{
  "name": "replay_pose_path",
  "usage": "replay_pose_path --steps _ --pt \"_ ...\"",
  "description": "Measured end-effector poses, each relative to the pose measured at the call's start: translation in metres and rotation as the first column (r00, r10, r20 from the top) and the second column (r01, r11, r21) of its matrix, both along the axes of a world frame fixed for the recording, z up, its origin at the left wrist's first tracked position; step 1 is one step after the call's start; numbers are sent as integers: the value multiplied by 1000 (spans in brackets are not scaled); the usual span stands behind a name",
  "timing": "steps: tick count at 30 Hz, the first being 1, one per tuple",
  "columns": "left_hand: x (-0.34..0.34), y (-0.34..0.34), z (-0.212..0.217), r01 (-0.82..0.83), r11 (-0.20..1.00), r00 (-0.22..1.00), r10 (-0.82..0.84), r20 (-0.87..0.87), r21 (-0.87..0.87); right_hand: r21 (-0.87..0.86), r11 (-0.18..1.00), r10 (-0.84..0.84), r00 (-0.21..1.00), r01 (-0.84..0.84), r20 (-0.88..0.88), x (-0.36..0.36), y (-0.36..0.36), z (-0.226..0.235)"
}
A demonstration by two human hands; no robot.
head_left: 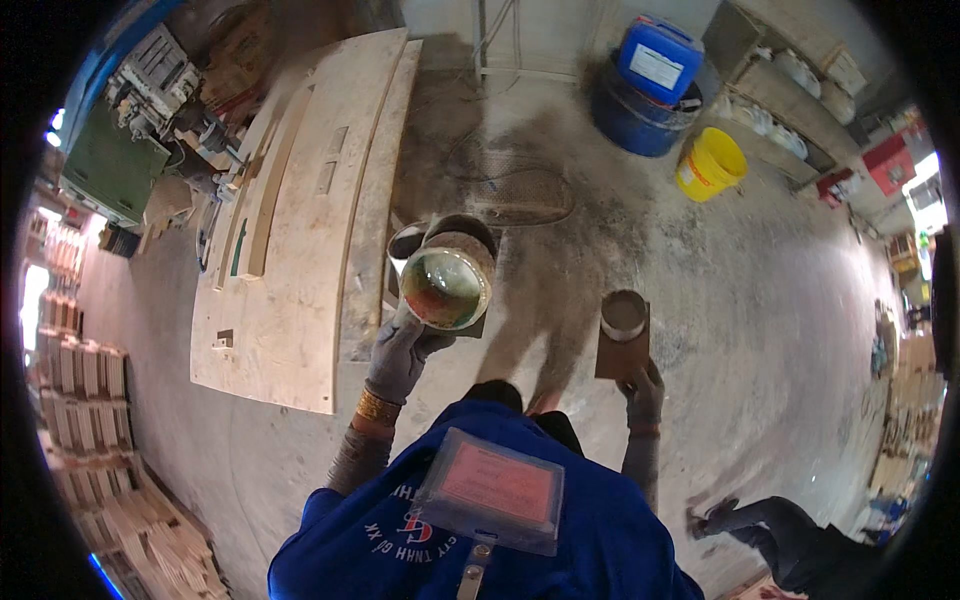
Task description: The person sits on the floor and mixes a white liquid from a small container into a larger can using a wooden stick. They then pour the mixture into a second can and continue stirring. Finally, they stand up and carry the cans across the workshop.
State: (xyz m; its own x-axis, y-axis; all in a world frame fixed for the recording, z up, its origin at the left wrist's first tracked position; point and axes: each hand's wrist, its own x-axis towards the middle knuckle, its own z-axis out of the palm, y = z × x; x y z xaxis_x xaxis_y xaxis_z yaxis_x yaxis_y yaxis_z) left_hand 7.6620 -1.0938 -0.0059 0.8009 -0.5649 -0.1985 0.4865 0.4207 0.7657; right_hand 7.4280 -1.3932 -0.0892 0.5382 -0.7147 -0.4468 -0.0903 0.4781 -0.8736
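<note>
My left hand [400,358], in a grey glove, is closed at the near edge of a group of round containers. The foremost is a pale-rimmed round container [445,288] with a glossy inside, smeared green and reddish. Two more round containers stand close behind it, and a dark flat corner shows underneath. On the right, my gloved right hand [642,388] grips the near corner of a brown rectangular board [622,357]. A round brown cup [624,315] sits on that board. What lies under my left fingers is partly hidden.
A wooden worktop [300,310] with long wood strips runs along the left, near a green machine cabinet [115,170]. Ahead stand a blue drum [640,120], a blue jerrycan [660,60] and a yellow bucket [711,164]. Wood stacks [90,400] line the left; another person [790,535] is at lower right.
</note>
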Motion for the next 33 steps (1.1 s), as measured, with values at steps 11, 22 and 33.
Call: replay_pose_path --steps 11,22,33 --pt "83 -162 -68 -280 941 953 296 -62 189 69 927 366 929 -368 46 253 -200 -38" --pt "324 -335 -107 -353 909 898 396 -193 221 46 923 385 913 -382 -135 487 -362 -46" --pt "579 -428 -149 -493 825 804 553 -220 276 51 719 694 712 -693 -108 823 -443 -78"
